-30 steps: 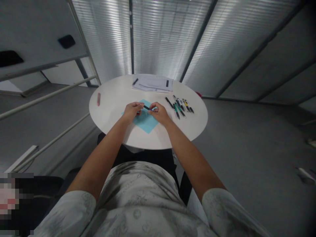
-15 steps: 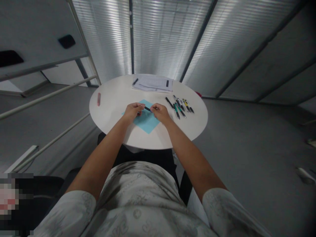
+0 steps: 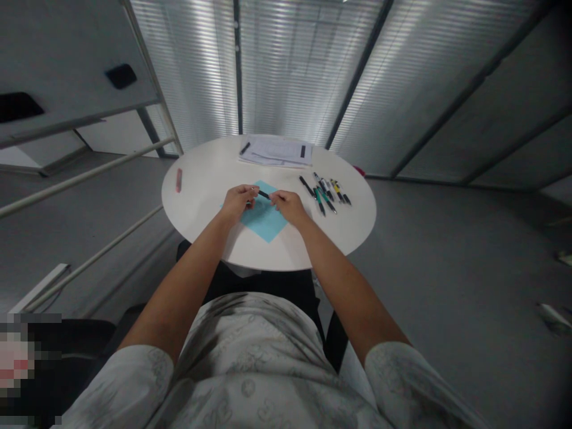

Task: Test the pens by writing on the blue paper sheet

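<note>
A dark pen [image 3: 264, 195] is stretched between my two hands, above a light blue square sheet [image 3: 266, 227] on the round white table [image 3: 286, 257]. My left hand [image 3: 239, 201] pinches the pen's left end. At its other end, the fingers of my right hand [image 3: 289, 205] are closed on it. Both ends of the pen are hidden by my fingers. Right of my right hand lies a loose group of several pens [image 3: 322, 192] with black, green, white and yellow parts.
Papers [image 3: 277, 150] lie at the table's far side, with a black pen [image 3: 245, 148] on them. A reddish stick-like object [image 3: 179, 180] rests near the left edge. Pale metal rails [image 3: 89, 176] stand left of the table, and blinds [image 3: 290, 71] hang behind it.
My right hand has shifted slightly left and down along the pen, and my left hand slightly left. The pen stays between them; the other things lie as before.
</note>
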Demonstrator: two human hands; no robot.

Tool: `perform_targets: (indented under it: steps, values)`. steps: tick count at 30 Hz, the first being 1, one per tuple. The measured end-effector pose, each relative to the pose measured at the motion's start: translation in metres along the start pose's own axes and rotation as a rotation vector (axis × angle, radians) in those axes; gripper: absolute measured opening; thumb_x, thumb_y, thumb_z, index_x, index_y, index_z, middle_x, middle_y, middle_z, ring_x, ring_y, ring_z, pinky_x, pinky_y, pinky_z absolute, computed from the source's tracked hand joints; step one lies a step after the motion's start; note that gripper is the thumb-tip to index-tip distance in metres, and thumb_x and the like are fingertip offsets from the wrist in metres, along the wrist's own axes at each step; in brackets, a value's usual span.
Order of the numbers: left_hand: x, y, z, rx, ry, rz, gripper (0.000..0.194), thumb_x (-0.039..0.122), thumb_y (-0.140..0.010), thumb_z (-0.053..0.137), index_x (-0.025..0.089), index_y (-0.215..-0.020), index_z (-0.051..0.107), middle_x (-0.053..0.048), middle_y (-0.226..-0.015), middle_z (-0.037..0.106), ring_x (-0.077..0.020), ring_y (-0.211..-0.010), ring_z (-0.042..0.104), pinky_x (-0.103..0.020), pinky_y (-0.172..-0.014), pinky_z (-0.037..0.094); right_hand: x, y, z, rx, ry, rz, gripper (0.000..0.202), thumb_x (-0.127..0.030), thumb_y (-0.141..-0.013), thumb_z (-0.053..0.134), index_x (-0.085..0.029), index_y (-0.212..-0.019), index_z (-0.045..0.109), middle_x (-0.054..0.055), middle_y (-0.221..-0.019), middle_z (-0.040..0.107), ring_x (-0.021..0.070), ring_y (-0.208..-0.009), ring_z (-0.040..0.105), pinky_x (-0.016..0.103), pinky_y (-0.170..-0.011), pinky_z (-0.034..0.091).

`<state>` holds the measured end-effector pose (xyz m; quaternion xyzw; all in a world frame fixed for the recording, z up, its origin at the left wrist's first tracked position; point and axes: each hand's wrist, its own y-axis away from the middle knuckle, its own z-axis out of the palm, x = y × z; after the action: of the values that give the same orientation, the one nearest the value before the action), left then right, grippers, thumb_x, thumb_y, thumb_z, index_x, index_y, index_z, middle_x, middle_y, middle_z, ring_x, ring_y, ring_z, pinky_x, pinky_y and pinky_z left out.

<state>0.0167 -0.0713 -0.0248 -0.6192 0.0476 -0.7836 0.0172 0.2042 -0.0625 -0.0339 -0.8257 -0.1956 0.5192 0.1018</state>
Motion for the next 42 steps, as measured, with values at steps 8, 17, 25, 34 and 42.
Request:
perform_targets:
  steps: [8,17,25,34,42]
  values:
    - [-0.0006,-0.0015,0.0004,0.029,0.011,0.007,0.022,0.030,-0.063,0.077,0.015,-0.078,0.070,0.000,-0.065,0.057,-0.0090,-0.051,0.049,-0.024,-0.049,0.038,-0.0035,0.0017,0.0027,0.059,0.011,-0.025,0.023,-0.043,-0.076,0.067,-0.021,-0.081,0.061,0.000,-0.077,0.060,0.0135,-0.066,0.049,0.027,-0.063,0.039]
    - [0.0003,0.0000,0.0014,0.046,0.005,0.006,0.022,0.032,-0.062,0.078,0.016,-0.074,0.069,-0.001,-0.065,0.058,-0.0090,-0.051,0.048,-0.025,-0.049,0.037,-0.0051,0.0026,0.0029,0.053,0.002,-0.050,0.024,-0.043,-0.077,0.067,-0.021,-0.083,0.059,-0.001,-0.079,0.059,0.0128,-0.067,0.049,0.027,-0.064,0.039]
    - [0.0003,-0.0021,0.0002,0.053,0.037,0.000,0.021,0.031,-0.063,0.077,0.016,-0.074,0.068,-0.001,-0.067,0.057,-0.0086,-0.051,0.047,-0.024,-0.049,0.037,-0.0023,0.0016,0.0031,-0.036,0.028,-0.022,0.043,-0.055,-0.092,0.044,-0.020,-0.074,0.063,0.000,-0.066,0.056,0.0147,-0.065,0.049,0.030,-0.065,0.038]
    - [0.0025,-0.0011,0.0017,0.087,0.070,0.002,0.018,0.030,-0.064,0.076,0.017,-0.071,0.066,0.000,-0.065,0.053,-0.0086,-0.051,0.046,-0.024,-0.048,0.036,-0.0011,0.0008,0.0040,0.010,0.046,-0.021,0.026,-0.046,-0.085,0.058,-0.021,-0.079,0.061,0.001,-0.075,0.061,0.0149,-0.069,0.050,0.028,-0.065,0.039]
    - [0.0059,0.0014,0.0027,0.109,0.088,-0.007,0.019,0.030,-0.063,0.076,0.017,-0.073,0.064,-0.001,-0.071,0.056,-0.0083,-0.052,0.045,-0.025,-0.049,0.035,-0.0015,0.0012,0.0051,0.087,0.009,-0.049,0.028,-0.047,-0.077,0.067,-0.023,-0.089,0.059,-0.001,-0.083,0.061,0.0130,-0.067,0.049,0.027,-0.065,0.040]
